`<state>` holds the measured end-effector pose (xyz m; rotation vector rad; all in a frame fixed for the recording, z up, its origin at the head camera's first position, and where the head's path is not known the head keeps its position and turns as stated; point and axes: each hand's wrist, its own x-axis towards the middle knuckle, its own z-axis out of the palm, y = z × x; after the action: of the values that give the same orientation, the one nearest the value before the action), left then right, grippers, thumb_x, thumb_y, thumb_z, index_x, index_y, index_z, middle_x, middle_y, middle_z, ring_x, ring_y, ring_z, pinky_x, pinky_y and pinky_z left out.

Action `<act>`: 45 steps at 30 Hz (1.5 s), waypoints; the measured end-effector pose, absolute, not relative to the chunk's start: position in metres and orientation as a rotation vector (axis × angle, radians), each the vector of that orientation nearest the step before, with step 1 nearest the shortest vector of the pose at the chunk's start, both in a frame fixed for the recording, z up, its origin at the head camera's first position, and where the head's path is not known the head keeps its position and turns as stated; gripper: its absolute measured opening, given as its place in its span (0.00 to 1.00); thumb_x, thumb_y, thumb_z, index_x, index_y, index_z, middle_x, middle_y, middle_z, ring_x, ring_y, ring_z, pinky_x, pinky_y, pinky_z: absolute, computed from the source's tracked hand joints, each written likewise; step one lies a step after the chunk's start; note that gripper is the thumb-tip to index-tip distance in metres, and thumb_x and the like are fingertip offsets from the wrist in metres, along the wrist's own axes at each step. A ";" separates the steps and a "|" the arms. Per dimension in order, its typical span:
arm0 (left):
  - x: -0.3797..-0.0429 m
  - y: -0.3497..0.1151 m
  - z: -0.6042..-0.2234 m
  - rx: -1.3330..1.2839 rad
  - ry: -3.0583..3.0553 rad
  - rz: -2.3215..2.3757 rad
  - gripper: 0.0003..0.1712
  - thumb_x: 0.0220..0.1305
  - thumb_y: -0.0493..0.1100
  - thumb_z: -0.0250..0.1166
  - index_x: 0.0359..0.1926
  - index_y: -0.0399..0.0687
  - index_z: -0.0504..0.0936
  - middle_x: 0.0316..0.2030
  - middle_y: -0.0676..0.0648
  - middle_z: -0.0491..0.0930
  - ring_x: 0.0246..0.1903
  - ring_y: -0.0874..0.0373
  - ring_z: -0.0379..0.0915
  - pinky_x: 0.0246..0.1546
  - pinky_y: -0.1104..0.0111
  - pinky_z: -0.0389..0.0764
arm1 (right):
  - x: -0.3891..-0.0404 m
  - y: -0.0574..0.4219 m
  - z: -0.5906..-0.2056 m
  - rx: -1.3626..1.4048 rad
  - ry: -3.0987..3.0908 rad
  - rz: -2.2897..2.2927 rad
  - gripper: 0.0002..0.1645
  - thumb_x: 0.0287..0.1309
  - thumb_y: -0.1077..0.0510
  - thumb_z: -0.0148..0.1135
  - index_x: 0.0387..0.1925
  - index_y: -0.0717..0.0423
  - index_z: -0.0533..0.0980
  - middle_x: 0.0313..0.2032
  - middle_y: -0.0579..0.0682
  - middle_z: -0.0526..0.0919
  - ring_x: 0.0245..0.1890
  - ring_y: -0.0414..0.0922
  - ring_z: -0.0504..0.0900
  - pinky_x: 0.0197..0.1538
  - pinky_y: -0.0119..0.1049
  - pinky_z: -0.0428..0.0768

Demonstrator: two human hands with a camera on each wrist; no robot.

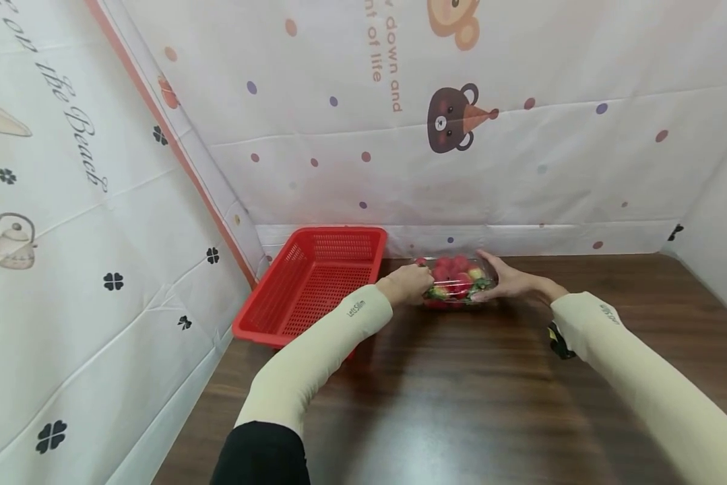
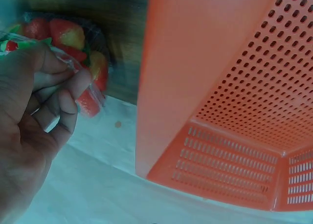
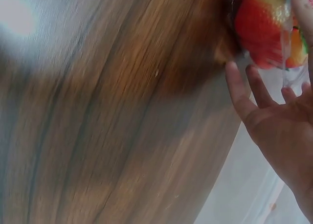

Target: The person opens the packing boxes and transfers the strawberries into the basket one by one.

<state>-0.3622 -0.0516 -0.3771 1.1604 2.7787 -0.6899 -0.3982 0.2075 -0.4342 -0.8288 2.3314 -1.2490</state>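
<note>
A clear plastic strawberry box (image 1: 453,300) stands on the table near the back wall, with red strawberries (image 1: 457,264) and green leaves showing through it. At its left side my left hand (image 1: 407,283) pinches the plastic rim; in the left wrist view the curled fingers of that hand (image 2: 32,126) meet at the film-like clear edge. My right hand (image 1: 511,280) touches the box's right end, thumb at the front and fingers towards the back. In the right wrist view, the right hand (image 3: 279,126) has its fingers spread and extended beside the box.
Left of the box, a red perforated plastic basket (image 1: 380,252) stands close to my left forearm. Behind is a wall covering (image 1: 339,182) with printed dots and bears, and another covers the left side. The brown wooden table (image 1: 460,397) stretches forward and right.
</note>
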 end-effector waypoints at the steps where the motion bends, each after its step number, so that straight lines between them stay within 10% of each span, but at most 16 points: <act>1: -0.362 -0.052 -0.378 1.157 2.779 -0.690 0.14 0.57 0.52 0.66 0.42 0.52 0.83 0.44 0.52 0.81 0.45 0.58 0.78 0.49 0.65 0.79 | -0.397 0.206 -0.434 -0.829 2.340 -1.242 0.66 0.51 0.58 0.70 0.71 0.64 0.29 0.70 0.71 0.30 0.70 0.69 0.34 0.66 0.67 0.44; 25: -0.367 -0.062 -0.319 0.974 3.051 -0.672 0.12 0.64 0.38 0.56 0.43 0.52 0.84 0.38 0.50 0.83 0.37 0.56 0.80 0.36 0.63 0.83 | -0.390 0.193 -0.402 -0.702 2.513 -0.872 0.71 0.49 0.48 0.72 0.69 0.71 0.28 0.68 0.75 0.36 0.68 0.70 0.40 0.66 0.66 0.48; 35: -0.364 -0.052 -0.323 0.174 3.216 0.051 0.07 0.63 0.45 0.58 0.36 0.48 0.80 0.37 0.47 0.81 0.36 0.52 0.79 0.35 0.60 0.81 | -0.391 0.203 -0.392 -0.835 2.781 -0.899 0.30 0.69 0.55 0.48 0.61 0.74 0.60 0.55 0.75 0.69 0.57 0.70 0.67 0.56 0.62 0.68; 45: -0.348 -0.021 -0.366 -0.465 3.112 0.516 0.47 0.56 0.54 0.63 0.69 0.38 0.53 0.61 0.39 0.65 0.58 0.47 0.64 0.46 0.59 0.78 | -0.392 0.195 -0.385 -0.670 3.062 -0.875 0.19 0.71 0.59 0.42 0.40 0.74 0.73 0.31 0.67 0.78 0.31 0.60 0.77 0.39 0.52 0.75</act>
<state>-0.3481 -0.0206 -0.3665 -0.4650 3.1119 0.5158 -0.3923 0.1955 -0.3848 -0.6695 3.0623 -0.8753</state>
